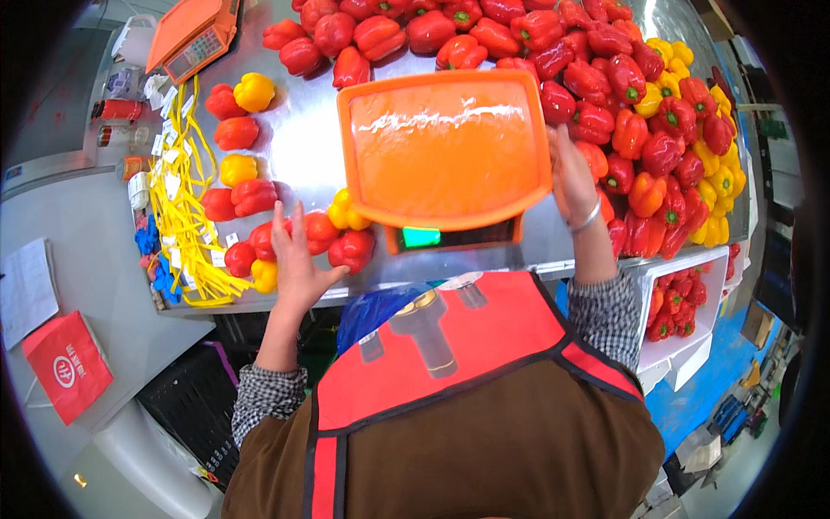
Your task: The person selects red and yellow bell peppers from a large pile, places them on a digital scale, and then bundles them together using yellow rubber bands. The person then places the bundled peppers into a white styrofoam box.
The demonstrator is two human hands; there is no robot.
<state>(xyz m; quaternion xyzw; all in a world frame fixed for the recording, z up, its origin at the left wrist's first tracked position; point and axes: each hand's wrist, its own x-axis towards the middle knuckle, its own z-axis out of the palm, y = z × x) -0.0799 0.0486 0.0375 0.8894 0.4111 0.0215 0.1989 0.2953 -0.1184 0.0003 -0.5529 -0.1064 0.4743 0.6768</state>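
In front of me stands an orange weighing scale with a wide orange pan and a lit green display. Fingers spread, my left hand hovers at a cluster of bell peppers, its thumb near a red bell pepper. A yellow bell pepper lies against the pan's lower left side. My right hand is extended along the pan's right edge, between it and a heap of red bell peppers; whether it touches the pan is unclear. I see nothing held in either hand.
Yellow ties with white tags lie on the left of the metal table. A second orange scale stands at the far left. Yellow peppers edge the heap. A white box of peppers sits below at right.
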